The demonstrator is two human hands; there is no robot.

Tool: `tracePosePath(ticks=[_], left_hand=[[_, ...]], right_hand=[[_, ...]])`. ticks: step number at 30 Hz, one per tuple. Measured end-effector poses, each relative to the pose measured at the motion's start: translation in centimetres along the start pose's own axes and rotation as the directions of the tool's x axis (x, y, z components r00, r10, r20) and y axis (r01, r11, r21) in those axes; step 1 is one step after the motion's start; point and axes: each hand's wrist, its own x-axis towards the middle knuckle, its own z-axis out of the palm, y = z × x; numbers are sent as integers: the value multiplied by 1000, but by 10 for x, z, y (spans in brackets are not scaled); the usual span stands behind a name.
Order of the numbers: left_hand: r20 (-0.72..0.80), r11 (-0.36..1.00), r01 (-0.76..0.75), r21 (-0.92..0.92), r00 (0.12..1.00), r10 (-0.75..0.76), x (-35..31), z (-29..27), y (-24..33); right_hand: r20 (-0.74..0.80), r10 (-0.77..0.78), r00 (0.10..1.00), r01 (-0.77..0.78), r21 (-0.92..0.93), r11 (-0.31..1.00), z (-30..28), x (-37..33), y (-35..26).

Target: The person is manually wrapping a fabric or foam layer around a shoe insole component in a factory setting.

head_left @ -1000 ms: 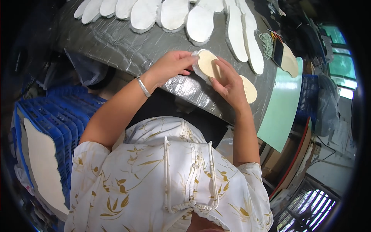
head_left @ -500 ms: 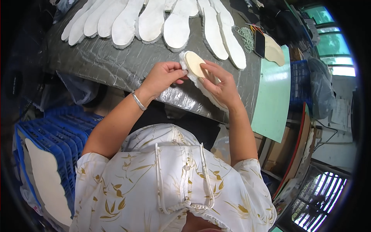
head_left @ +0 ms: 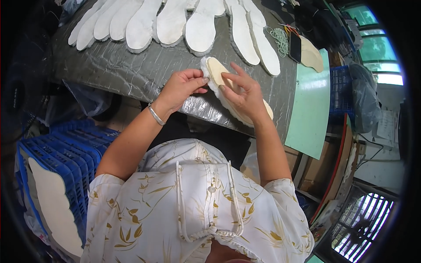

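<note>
Pinching one fleece-edged insole [head_left: 216,73] at its ten-o'clock rim: one left hand [head_left: 183,89]; splayed loosely across it: one right hand [head_left: 247,96]; at its two o'clock: one phone [head_left: 294,49].

Over the fleece-edged insole [head_left: 215,70], the right hand [head_left: 246,93] has spread its fingers [head_left: 237,69], one now pointing past the insole's edge; its near end, hidden half a second ago, shows again.

A head-worn fisheye looks steeply down, close above the shirt [head_left: 206,195], onto the fingers [head_left: 192,73] and table [head_left: 127,72].
</note>
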Motion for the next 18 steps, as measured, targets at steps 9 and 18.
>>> tracePosePath(ticks=[9,18], left_hand=[[13,990,25,-137,1000,-23,-10,9,2],[-99,991,-123,60,987,128,-8,8,-3]], right_hand=[[-63,-202,977,188,-179,966,9,-5,1],[-111,-371,922,338,-237,911,8,-19,-6]])
